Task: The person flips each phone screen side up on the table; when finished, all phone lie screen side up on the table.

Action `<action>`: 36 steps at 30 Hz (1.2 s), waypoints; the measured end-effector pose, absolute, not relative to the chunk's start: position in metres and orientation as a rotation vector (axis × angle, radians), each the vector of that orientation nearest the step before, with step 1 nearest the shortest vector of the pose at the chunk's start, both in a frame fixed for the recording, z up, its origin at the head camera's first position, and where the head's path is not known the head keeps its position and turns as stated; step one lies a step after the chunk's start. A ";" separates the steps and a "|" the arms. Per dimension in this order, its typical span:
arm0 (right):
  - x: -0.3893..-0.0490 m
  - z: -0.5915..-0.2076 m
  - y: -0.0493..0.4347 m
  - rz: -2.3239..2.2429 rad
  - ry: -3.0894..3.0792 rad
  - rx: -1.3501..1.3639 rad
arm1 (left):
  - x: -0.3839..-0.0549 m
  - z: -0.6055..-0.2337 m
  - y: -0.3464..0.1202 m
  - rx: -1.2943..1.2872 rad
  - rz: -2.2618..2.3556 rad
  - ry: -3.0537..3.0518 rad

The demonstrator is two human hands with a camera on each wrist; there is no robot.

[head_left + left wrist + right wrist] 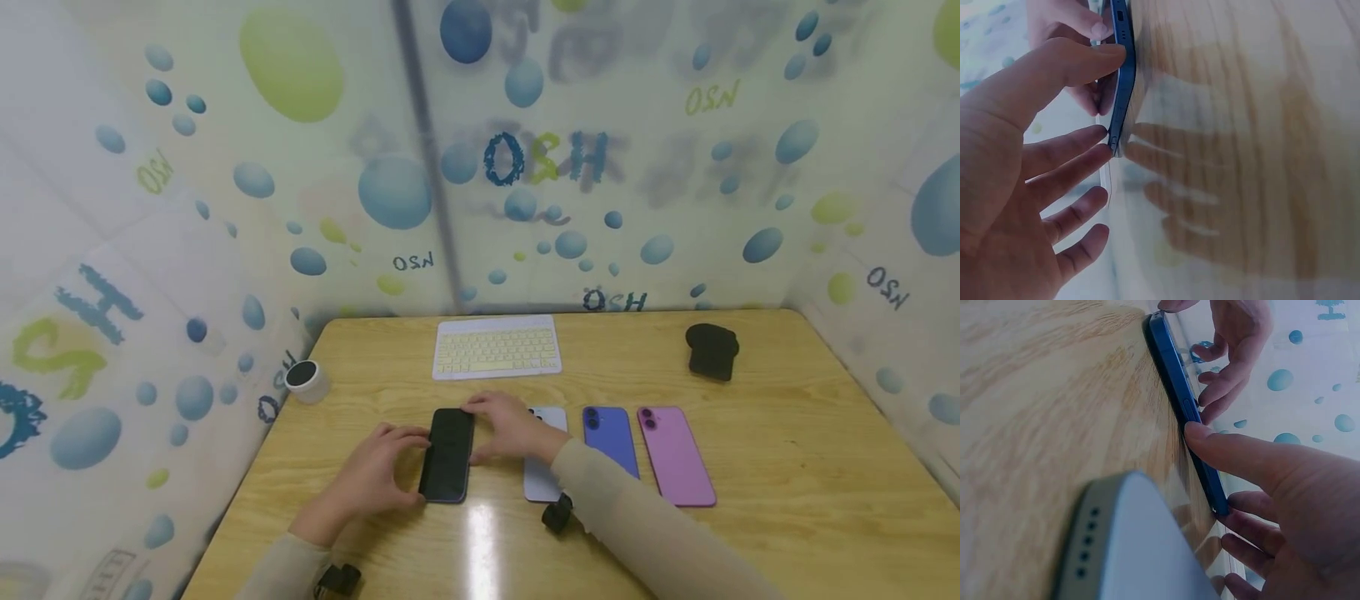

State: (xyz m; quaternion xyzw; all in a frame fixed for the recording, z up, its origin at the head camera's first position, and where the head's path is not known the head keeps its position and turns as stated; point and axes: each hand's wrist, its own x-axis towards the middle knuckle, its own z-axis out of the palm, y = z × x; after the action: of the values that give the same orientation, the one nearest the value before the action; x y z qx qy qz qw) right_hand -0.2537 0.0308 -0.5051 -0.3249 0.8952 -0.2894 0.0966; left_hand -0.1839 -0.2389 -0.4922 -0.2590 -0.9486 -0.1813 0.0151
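Note:
A smartphone [448, 457] with a dark screen facing up and a blue frame [1175, 381] lies on the wooden table, left of centre. My left hand [375, 471] holds its near left side, thumb at the bottom edge and two fingertips along the left edge. From the other side my right hand [510, 425] holds it, thumb on the right edge and fingers by the far top corner. In the left wrist view the left hand's [1010, 181] other fingers are spread. Beneath the right wrist lies a white phone [542, 475], back up and partly covered.
Right of the white phone lie a blue phone [609, 437], partly behind the right sleeve, and a pink phone [678, 458]. A white keyboard [497, 348] lies at the back. A small white cup [307, 383] stands at the left edge, a black toast-shaped object [712, 352] back right.

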 end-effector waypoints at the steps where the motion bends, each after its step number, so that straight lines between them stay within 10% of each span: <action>1: -0.253 -0.505 0.031 -0.850 2.654 -0.962 | -0.184 -0.491 -0.238 -0.812 -0.559 -2.955; 36: -0.230 -0.489 0.171 -0.715 2.764 -0.816 | -0.197 -0.482 -0.135 -1.033 -0.533 -2.981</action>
State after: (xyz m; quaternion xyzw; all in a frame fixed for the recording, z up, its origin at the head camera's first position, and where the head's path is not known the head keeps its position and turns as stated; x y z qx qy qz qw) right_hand -0.2304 0.1706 -0.4887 -0.2737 0.9275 -0.2399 0.0860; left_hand -0.1970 -0.1346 -0.4822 -0.3228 -0.9312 -0.1666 -0.0290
